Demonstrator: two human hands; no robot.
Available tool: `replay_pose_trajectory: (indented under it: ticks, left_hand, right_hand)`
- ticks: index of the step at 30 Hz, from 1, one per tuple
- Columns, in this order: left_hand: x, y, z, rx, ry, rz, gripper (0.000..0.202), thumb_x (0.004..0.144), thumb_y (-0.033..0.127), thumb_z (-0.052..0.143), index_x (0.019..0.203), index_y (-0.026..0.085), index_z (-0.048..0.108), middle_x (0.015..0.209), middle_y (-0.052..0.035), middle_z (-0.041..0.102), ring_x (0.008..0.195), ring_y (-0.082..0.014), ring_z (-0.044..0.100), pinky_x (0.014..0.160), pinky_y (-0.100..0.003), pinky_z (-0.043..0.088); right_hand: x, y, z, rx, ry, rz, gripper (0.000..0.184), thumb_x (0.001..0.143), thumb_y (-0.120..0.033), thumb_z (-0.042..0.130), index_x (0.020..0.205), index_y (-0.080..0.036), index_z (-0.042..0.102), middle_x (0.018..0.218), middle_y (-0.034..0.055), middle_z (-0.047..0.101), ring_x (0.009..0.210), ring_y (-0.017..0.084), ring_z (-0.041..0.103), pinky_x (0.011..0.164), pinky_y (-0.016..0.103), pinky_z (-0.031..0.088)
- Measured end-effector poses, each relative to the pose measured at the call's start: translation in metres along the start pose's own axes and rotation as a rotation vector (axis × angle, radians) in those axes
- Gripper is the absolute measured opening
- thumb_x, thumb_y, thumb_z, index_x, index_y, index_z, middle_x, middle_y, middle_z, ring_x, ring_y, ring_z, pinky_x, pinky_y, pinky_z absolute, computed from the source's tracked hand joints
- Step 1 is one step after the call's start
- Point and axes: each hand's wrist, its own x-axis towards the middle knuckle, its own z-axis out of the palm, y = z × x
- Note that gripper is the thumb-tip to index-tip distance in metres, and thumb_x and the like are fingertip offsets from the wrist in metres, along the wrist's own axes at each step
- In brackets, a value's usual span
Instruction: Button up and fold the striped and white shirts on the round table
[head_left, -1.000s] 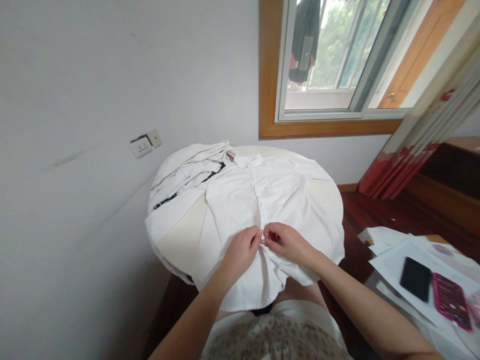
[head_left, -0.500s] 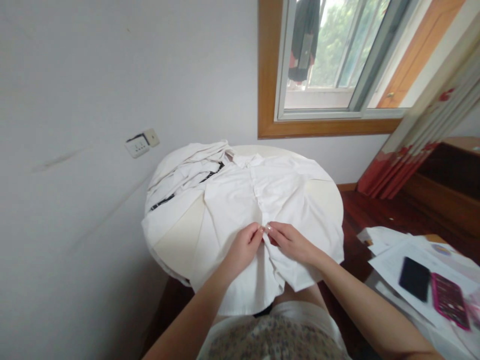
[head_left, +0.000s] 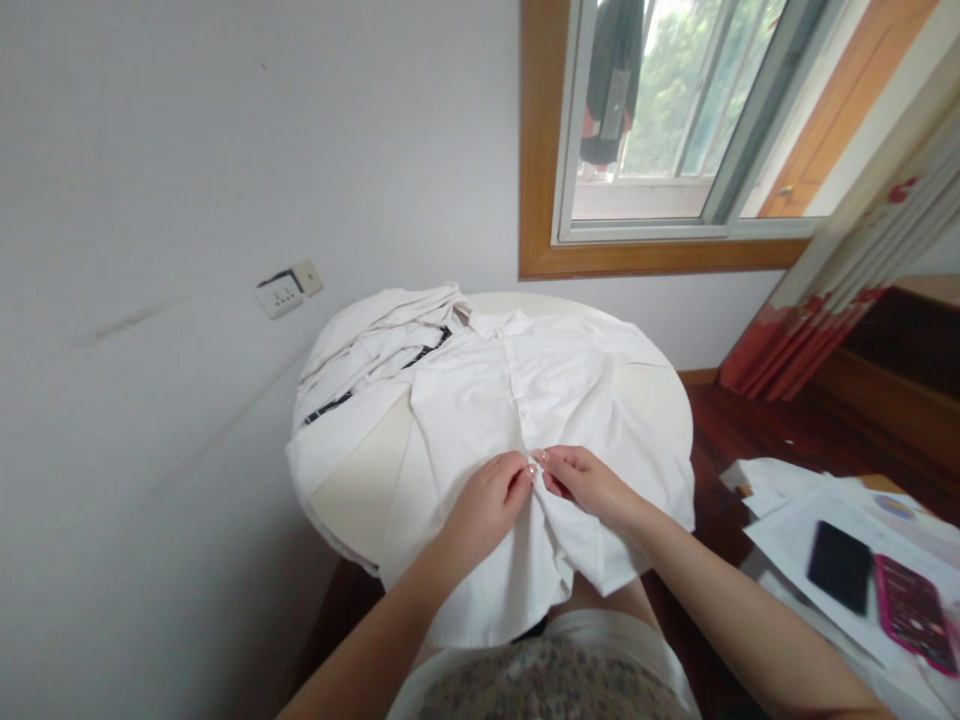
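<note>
A white button-up shirt [head_left: 469,400] lies front up on a round cream table [head_left: 360,490], its collar toward the wall and its hem hanging over the near edge. My left hand [head_left: 491,500] pinches the front placket low on the shirt. Right against it, my right hand [head_left: 585,485] pinches the same placket from the other side, fingertips nearly touching. The cloth is drawn up into folds below the fingers. Whatever button lies between the fingertips is too small to make out.
More white clothing [head_left: 367,340] with a dark strip is heaped at the table's back left. A wall with a socket [head_left: 281,295] stands close on the left. At right, papers [head_left: 787,530], a black phone [head_left: 840,565] and a pink-cased phone [head_left: 915,612] lie on another surface.
Both hands stay at the placket, with the fingertips shifted very slightly against each other. The whole view has moved a little; the shirt lies as before.
</note>
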Motion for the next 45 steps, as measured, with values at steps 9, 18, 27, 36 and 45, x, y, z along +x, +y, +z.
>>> replay_pose_trajectory:
  ticks: [9, 18, 27, 36, 45]
  left_hand:
    - [0.046, -0.075, -0.045, 0.471, 0.061, 0.087, 0.028, 0.089, 0.027, 0.044, 0.11, 0.017, 0.061, 0.112, -0.0095, 0.063, 0.107, -0.0236, 0.054, 0.097, -0.039, 0.039]
    - [0.084, -0.15, -0.039, 0.789, 0.104, -0.124, 0.047, 0.092, 0.042, 0.038, 0.135, 0.023, 0.047, 0.143, -0.0094, 0.042, 0.134, -0.0296, 0.035, 0.108, -0.049, 0.029]
    - [0.036, -0.132, -0.04, 0.778, -0.002, -0.042, 0.051, 0.093, 0.05, 0.033, 0.138, 0.028, 0.043, 0.146, -0.0067, 0.038, 0.136, -0.0286, 0.031, 0.109, -0.047, 0.027]
    - [0.021, -0.059, -0.049, 0.758, -0.067, -0.104, 0.052, 0.092, 0.051, 0.036, 0.127, 0.017, 0.055, 0.129, -0.0156, 0.055, 0.124, -0.0328, 0.044, 0.103, -0.052, 0.033]
    - [-0.029, 0.0, -0.011, 0.434, -0.515, 0.238, 0.097, 0.068, 0.073, 0.055, 0.147, 0.034, 0.014, 0.155, -0.0086, 0.01, 0.141, -0.039, 0.006, 0.108, -0.067, 0.008]
  right_hand:
    - [0.046, -0.009, -0.087, -1.004, 0.24, -0.1, 0.029, 0.088, -0.028, 0.048, 0.111, -0.019, 0.063, 0.109, 0.0095, 0.065, 0.101, 0.021, 0.058, 0.09, 0.034, 0.043]
    - [0.093, 0.042, -0.109, -1.398, 0.241, 0.142, 0.054, 0.095, -0.051, 0.023, 0.144, -0.028, 0.031, 0.152, 0.0074, 0.025, 0.138, 0.033, 0.022, 0.103, 0.062, 0.023]
    - [0.032, 0.045, -0.096, -1.41, 0.235, 0.049, 0.056, 0.095, -0.053, 0.023, 0.144, -0.028, 0.033, 0.152, 0.0083, 0.024, 0.139, 0.033, 0.019, 0.105, 0.061, 0.02]
    - [0.004, 0.025, -0.079, -1.341, 0.253, 0.04, 0.053, 0.092, -0.055, 0.031, 0.135, -0.027, 0.046, 0.147, 0.0105, 0.035, 0.138, 0.034, 0.022, 0.105, 0.065, 0.014]
    - [-0.012, -0.004, -0.06, -1.051, -0.389, -0.153, 0.099, 0.067, -0.07, 0.061, 0.148, -0.031, 0.019, 0.155, 0.0105, 0.005, 0.141, 0.035, 0.003, 0.109, 0.061, -0.003]
